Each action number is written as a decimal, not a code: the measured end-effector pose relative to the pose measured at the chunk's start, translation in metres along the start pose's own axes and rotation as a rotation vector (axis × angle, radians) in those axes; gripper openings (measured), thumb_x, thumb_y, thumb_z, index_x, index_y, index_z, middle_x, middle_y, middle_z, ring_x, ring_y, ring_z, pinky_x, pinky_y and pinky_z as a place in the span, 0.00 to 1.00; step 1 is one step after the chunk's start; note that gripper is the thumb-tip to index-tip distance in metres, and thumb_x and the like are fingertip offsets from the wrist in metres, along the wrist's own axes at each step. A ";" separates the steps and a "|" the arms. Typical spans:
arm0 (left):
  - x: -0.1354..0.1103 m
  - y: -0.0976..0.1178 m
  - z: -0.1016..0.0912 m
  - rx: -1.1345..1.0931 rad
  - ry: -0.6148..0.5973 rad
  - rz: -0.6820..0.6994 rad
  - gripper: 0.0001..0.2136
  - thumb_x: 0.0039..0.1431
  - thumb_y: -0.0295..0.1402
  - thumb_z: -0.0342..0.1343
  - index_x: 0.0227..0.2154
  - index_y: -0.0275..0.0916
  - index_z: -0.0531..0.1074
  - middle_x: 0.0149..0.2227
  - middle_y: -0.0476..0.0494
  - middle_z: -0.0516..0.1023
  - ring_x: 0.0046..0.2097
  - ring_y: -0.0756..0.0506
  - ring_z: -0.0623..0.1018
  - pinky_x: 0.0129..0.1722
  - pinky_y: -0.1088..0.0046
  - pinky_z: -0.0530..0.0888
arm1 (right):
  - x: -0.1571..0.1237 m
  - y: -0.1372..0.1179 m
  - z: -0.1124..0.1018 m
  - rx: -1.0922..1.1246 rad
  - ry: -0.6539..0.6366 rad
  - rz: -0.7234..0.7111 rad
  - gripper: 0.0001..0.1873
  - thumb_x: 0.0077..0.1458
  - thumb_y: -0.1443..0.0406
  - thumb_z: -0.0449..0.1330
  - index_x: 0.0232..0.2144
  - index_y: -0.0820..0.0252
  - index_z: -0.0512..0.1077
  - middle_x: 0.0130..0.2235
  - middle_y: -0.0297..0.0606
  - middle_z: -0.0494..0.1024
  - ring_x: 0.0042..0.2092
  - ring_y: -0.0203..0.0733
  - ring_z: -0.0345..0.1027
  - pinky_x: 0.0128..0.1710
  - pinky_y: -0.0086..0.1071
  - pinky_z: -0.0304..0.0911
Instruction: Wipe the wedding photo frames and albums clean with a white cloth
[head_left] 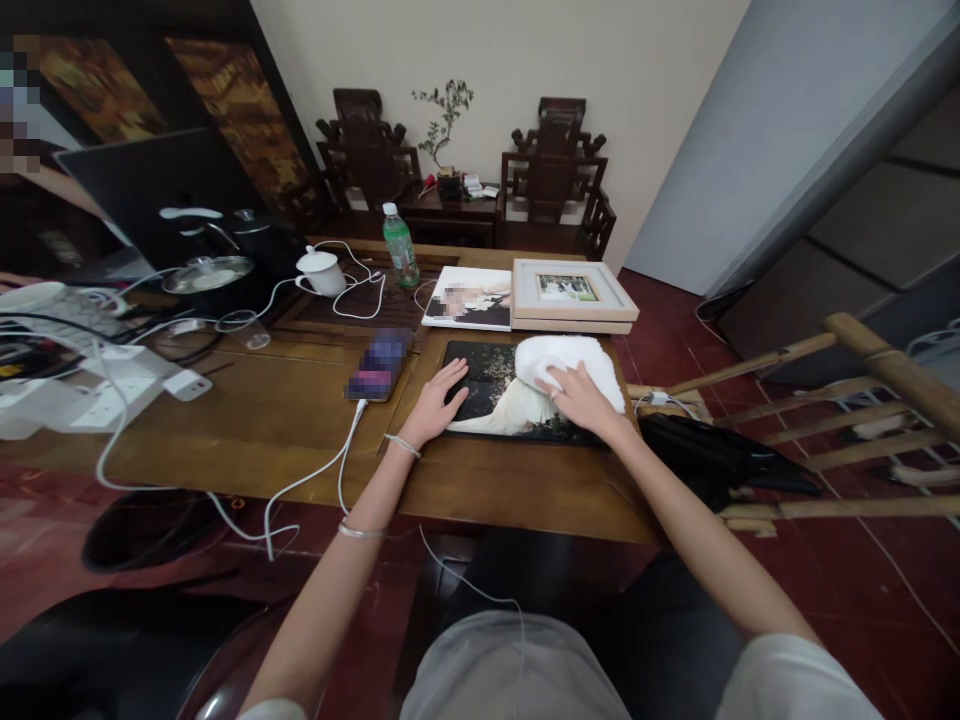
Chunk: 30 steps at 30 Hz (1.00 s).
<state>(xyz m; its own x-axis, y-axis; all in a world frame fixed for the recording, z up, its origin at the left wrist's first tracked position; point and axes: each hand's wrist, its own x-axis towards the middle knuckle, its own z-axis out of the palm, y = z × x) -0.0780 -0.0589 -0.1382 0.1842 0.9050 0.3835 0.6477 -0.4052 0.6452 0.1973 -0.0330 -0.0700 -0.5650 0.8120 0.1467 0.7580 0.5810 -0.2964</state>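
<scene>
A dark photo panel (487, 400) with a long white dress pictured on it lies flat on the wooden table in front of me. My left hand (441, 398) rests at its left edge, fingers stretched out and holding nothing. On the panel's right part is a folded white cloth (581, 355), which hides that part of the picture. My right hand (583, 398) presses on the cloth, its fingers sunk into the fabric. Just beyond the panel lie a white-edged photo print (472, 310) and light wooden picture frames (626, 305), stacked.
Left of the panel a phone (379, 365) charges on a white cable. Further left are a power strip (131, 385), a lidded white cup (320, 270), a kettle (259, 245) and a laptop (150, 190). A green bottle (401, 245) stands behind. Bamboo rails (885, 370) are at right.
</scene>
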 end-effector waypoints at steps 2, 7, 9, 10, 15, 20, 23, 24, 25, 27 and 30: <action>0.000 0.000 0.000 -0.001 0.002 0.000 0.21 0.64 0.41 0.46 0.57 0.39 0.66 0.62 0.38 0.64 0.65 0.42 0.60 0.63 0.55 0.58 | -0.030 -0.012 0.005 0.010 -0.006 -0.060 0.15 0.60 0.70 0.45 0.43 0.59 0.70 0.56 0.48 0.71 0.61 0.54 0.58 0.59 0.60 0.41; 0.000 0.001 0.000 0.000 0.009 0.010 0.21 0.64 0.41 0.46 0.56 0.38 0.67 0.61 0.37 0.65 0.64 0.41 0.61 0.63 0.54 0.58 | -0.097 -0.045 0.010 0.049 -0.038 -0.126 0.14 0.58 0.72 0.48 0.40 0.59 0.71 0.58 0.52 0.68 0.65 0.52 0.50 0.61 0.66 0.35; 0.000 0.001 0.000 0.000 0.010 0.014 0.21 0.64 0.41 0.46 0.56 0.37 0.67 0.61 0.37 0.65 0.64 0.41 0.62 0.63 0.55 0.58 | -0.108 -0.053 0.008 0.062 -0.064 -0.134 0.15 0.57 0.73 0.48 0.41 0.59 0.72 0.58 0.53 0.67 0.65 0.52 0.50 0.61 0.67 0.36; 0.000 0.002 0.000 0.001 0.011 0.012 0.21 0.64 0.42 0.46 0.56 0.38 0.67 0.61 0.37 0.65 0.64 0.41 0.62 0.63 0.55 0.58 | -0.110 -0.055 0.008 0.068 -0.073 -0.139 0.15 0.58 0.73 0.48 0.42 0.59 0.72 0.58 0.52 0.67 0.64 0.53 0.51 0.61 0.67 0.37; 0.000 0.002 0.000 -0.004 0.010 0.014 0.21 0.64 0.42 0.46 0.56 0.39 0.67 0.61 0.38 0.65 0.64 0.41 0.61 0.63 0.54 0.58 | -0.076 -0.045 0.005 0.076 -0.080 -0.122 0.14 0.61 0.68 0.47 0.43 0.56 0.71 0.58 0.47 0.69 0.61 0.53 0.57 0.61 0.64 0.40; 0.000 0.001 -0.001 0.000 0.003 0.012 0.21 0.64 0.42 0.46 0.56 0.39 0.67 0.62 0.39 0.65 0.64 0.42 0.61 0.64 0.55 0.57 | -0.001 -0.025 0.002 0.054 -0.053 -0.022 0.15 0.62 0.66 0.45 0.43 0.58 0.71 0.51 0.45 0.75 0.51 0.54 0.67 0.56 0.58 0.49; 0.000 0.000 -0.001 -0.001 -0.003 0.009 0.21 0.64 0.41 0.46 0.56 0.38 0.67 0.62 0.38 0.64 0.65 0.42 0.61 0.64 0.55 0.57 | 0.039 -0.014 -0.003 0.063 -0.026 0.012 0.15 0.64 0.62 0.45 0.41 0.58 0.71 0.47 0.45 0.77 0.48 0.55 0.68 0.53 0.51 0.54; 0.000 0.000 -0.001 -0.002 -0.004 0.007 0.21 0.64 0.41 0.46 0.56 0.38 0.67 0.62 0.38 0.64 0.65 0.42 0.61 0.64 0.55 0.57 | 0.049 -0.011 -0.004 0.066 -0.018 0.020 0.15 0.64 0.62 0.46 0.41 0.58 0.72 0.47 0.45 0.77 0.49 0.55 0.68 0.52 0.49 0.55; 0.000 0.000 -0.001 -0.003 -0.005 0.004 0.21 0.64 0.41 0.46 0.56 0.38 0.67 0.62 0.38 0.64 0.65 0.42 0.61 0.64 0.55 0.57 | 0.057 -0.009 -0.004 0.069 -0.009 0.029 0.15 0.64 0.62 0.46 0.41 0.58 0.72 0.48 0.46 0.77 0.49 0.55 0.68 0.52 0.48 0.55; 0.000 -0.001 -0.001 -0.003 -0.005 -0.003 0.21 0.64 0.41 0.46 0.56 0.39 0.66 0.62 0.39 0.64 0.65 0.42 0.61 0.64 0.55 0.57 | 0.064 -0.007 -0.004 0.069 0.006 0.044 0.16 0.64 0.61 0.46 0.42 0.59 0.71 0.49 0.46 0.76 0.50 0.55 0.67 0.52 0.48 0.55; 0.000 -0.001 -0.001 -0.004 -0.011 -0.005 0.21 0.64 0.41 0.46 0.56 0.38 0.67 0.62 0.38 0.64 0.65 0.42 0.60 0.64 0.55 0.57 | 0.053 -0.013 0.001 0.061 0.018 0.050 0.16 0.64 0.62 0.45 0.43 0.60 0.71 0.48 0.48 0.77 0.50 0.56 0.68 0.54 0.54 0.51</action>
<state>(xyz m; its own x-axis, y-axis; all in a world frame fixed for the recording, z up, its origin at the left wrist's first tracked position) -0.0788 -0.0586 -0.1380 0.1888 0.9084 0.3730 0.6459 -0.4010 0.6496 0.1570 0.0028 -0.0597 -0.5203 0.8413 0.1466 0.7637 0.5352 -0.3610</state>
